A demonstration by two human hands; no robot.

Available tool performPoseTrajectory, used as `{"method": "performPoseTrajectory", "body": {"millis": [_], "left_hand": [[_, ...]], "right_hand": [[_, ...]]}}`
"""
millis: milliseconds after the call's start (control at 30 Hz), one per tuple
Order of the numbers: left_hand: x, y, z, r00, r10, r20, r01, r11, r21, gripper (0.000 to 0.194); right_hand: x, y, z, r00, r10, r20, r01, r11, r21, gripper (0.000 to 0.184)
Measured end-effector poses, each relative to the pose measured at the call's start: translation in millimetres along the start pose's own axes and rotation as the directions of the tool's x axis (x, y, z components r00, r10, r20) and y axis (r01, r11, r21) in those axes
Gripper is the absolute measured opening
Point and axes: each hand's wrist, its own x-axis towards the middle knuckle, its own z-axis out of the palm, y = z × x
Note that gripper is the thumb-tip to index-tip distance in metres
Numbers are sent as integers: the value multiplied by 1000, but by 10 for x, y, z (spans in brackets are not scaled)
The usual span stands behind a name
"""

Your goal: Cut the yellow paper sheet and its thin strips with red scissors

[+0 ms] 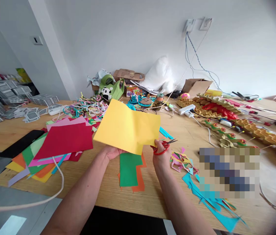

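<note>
**Yellow paper sheet (120, 127) between both hands, scissor blades turned away from it**

I have the sheet raised above the desk (108, 186), its long axis running left to right across my head view, with a soft bend down the middle. The lower edge steps up into a notch toward the right corner.

My left hand (112, 152) is under the lower edge, left of that notch. The sheet hides its fingers, so I can't make out whether they pinch the paper or only prop it up.

My right hand (161, 156) is the nearer one to the notch. Its fingers are wrapped around the red-handled scissors (167, 142), while the thumb lies at the sheet's lower right corner. The relation I mind most is here: the paper extends leftward from these fingers, yet the blades point right, out past the sheet's edge.

Just below the notch, a green paper piece (129, 171) lies over orange paper (140, 184) on the desk.
</note>
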Motion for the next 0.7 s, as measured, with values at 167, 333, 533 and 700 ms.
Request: {"method": "performPoseTrajectory", "body": {"millis": [167, 333, 533, 700], "left_hand": [[4, -101, 43, 879, -236, 414, 201, 971, 128, 65], [70, -227, 78, 949, -92, 301, 129, 986, -104, 37], [124, -179, 77, 980, -132, 149, 168, 950, -263, 34], [136, -50, -17, 986, -135, 96, 159, 933, -324, 46]], "right_hand": [[-42, -62, -6, 996, -82, -22, 79, 992, -102, 19], [-205, -152, 47, 973, -180, 144, 212, 944, -254, 24], [-367, -142, 126, 909, -207, 363, 341, 870, -356, 25], [-386, -98, 123, 874, -234, 425, 411, 824, -391, 25]]}}
